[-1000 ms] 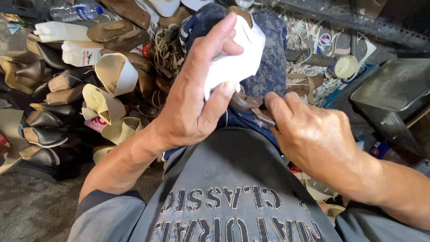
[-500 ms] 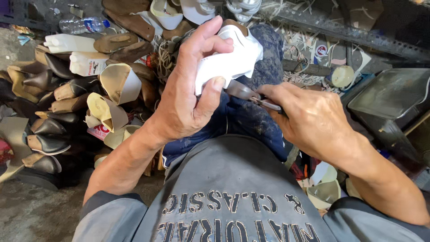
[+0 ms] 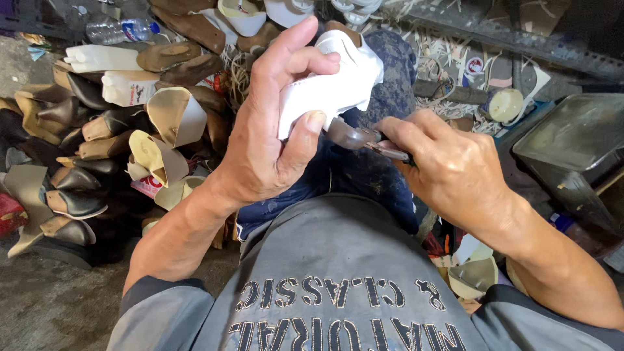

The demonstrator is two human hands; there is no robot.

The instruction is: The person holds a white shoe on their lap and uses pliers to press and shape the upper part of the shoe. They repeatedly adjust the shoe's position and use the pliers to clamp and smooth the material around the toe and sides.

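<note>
Head view: the left hand has its grip closed round a white shoe piece, while just beside it the right hand pinches a small metal tool whose tip touches that piece

Soft, even daylight falls from above with only faint shadows, the white shoe piece nearly glares, the dark upper right corner stays dim, and the edges bend slightly with wide-angle distortion.
</note>
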